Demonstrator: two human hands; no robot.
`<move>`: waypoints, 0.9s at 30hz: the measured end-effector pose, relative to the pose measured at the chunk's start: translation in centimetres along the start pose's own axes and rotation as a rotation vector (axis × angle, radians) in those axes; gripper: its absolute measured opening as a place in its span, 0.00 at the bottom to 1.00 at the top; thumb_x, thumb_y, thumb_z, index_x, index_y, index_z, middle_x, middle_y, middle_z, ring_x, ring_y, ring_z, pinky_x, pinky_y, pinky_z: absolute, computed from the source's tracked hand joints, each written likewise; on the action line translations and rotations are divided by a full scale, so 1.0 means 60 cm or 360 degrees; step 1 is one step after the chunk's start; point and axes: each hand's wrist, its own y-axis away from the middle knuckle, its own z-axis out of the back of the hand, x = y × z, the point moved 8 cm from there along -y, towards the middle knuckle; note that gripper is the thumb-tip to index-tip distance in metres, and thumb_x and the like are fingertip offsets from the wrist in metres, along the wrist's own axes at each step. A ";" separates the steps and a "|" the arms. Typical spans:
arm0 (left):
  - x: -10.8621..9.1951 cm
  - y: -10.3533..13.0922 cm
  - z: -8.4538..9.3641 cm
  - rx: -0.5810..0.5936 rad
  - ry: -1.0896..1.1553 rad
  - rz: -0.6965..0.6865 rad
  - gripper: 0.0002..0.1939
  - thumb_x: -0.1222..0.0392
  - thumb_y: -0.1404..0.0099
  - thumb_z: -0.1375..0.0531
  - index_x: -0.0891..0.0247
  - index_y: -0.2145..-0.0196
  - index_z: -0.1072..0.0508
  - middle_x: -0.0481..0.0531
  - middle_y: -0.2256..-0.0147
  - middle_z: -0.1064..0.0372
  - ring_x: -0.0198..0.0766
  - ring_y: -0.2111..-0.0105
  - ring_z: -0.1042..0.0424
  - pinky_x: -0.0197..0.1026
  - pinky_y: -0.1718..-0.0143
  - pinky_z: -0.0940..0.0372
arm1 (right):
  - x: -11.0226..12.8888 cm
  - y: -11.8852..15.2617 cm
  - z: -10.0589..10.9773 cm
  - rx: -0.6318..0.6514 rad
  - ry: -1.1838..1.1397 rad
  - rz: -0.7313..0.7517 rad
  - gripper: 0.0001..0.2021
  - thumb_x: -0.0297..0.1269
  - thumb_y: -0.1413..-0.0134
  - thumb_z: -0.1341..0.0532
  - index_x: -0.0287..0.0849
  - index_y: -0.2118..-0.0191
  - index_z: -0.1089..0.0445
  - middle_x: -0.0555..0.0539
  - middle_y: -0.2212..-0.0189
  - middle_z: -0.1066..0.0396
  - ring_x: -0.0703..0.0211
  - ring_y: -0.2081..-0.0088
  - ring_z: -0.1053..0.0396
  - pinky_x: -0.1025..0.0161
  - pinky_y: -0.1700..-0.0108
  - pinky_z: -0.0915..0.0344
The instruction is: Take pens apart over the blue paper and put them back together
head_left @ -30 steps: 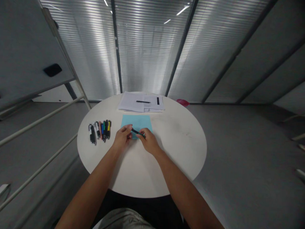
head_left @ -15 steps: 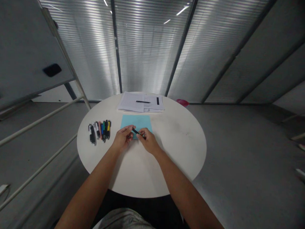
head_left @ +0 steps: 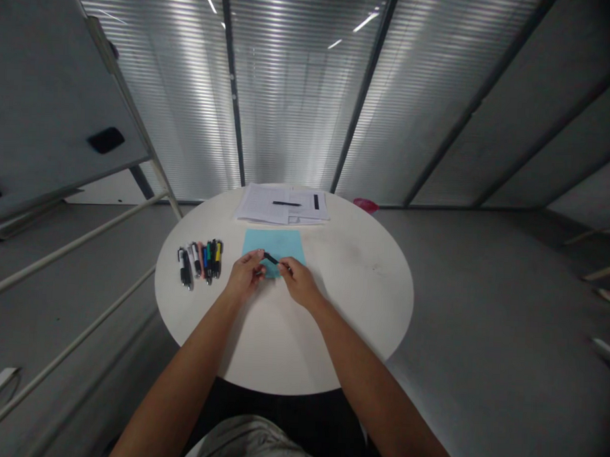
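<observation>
Between my two hands is a slim black pen (head_left: 270, 258), held over a light blue sheet (head_left: 273, 239) on the round white table (head_left: 291, 348). The fingers of my left hand (head_left: 247, 273) pinch the pen's left end. My right hand (head_left: 296, 278) grips its right end, and that tip is hidden by the fingers. Both hands cover the lower part of the blue sheet.
Several pens and markers (head_left: 200, 261) lie side by side at the table's left. Printed papers (head_left: 263, 204) with a dark pen (head_left: 286, 203) on them rest at the far edge. A whiteboard frame (head_left: 159, 170) stands at the left.
My right hand has shifted slightly right, and more of the pen shows between the hands. The pen lies at a slightly flatter slant.
</observation>
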 end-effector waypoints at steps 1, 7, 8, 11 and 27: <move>0.001 0.000 -0.001 0.0003 0.0005 0.0016 0.17 0.55 0.49 0.30 0.66 0.64 0.26 0.50 0.70 0.30 0.27 0.80 0.35 0.30 0.86 0.42 | -0.002 -0.001 0.000 -0.0021 -0.0005 -0.0002 0.12 0.44 0.37 0.48 0.45 0.58 0.33 0.48 0.64 0.29 0.60 0.63 0.32 0.63 0.60 0.38; -0.003 0.002 -0.005 0.0028 -0.0030 -0.0019 0.17 0.55 0.50 0.30 0.67 0.66 0.25 0.51 0.70 0.30 0.27 0.79 0.36 0.30 0.86 0.43 | -0.005 -0.002 0.001 -0.0055 0.0019 -0.0006 0.10 0.44 0.41 0.43 0.45 0.57 0.33 0.47 0.60 0.29 0.58 0.60 0.32 0.62 0.58 0.37; -0.005 0.003 -0.005 0.0025 -0.0044 -0.0037 0.16 0.55 0.50 0.30 0.68 0.67 0.25 0.52 0.68 0.29 0.27 0.79 0.36 0.30 0.85 0.43 | -0.003 -0.002 0.001 -0.0047 0.0015 0.0004 0.10 0.43 0.42 0.42 0.46 0.58 0.32 0.48 0.61 0.29 0.58 0.60 0.32 0.62 0.58 0.38; -0.006 0.004 -0.004 0.0026 -0.0053 -0.0059 0.16 0.56 0.50 0.30 0.68 0.66 0.24 0.55 0.62 0.28 0.26 0.78 0.35 0.30 0.85 0.43 | -0.002 0.000 -0.002 0.0016 -0.0056 -0.0008 0.10 0.44 0.40 0.44 0.45 0.60 0.32 0.50 0.66 0.28 0.61 0.65 0.32 0.64 0.62 0.38; -0.013 0.001 -0.002 0.0047 0.0094 -0.0069 0.16 0.58 0.51 0.30 0.66 0.65 0.25 0.54 0.58 0.27 0.23 0.81 0.38 0.29 0.84 0.44 | -0.032 -0.002 -0.015 0.0042 -0.0483 -0.0225 0.09 0.44 0.46 0.41 0.44 0.63 0.33 0.52 0.69 0.32 0.67 0.77 0.40 0.68 0.74 0.42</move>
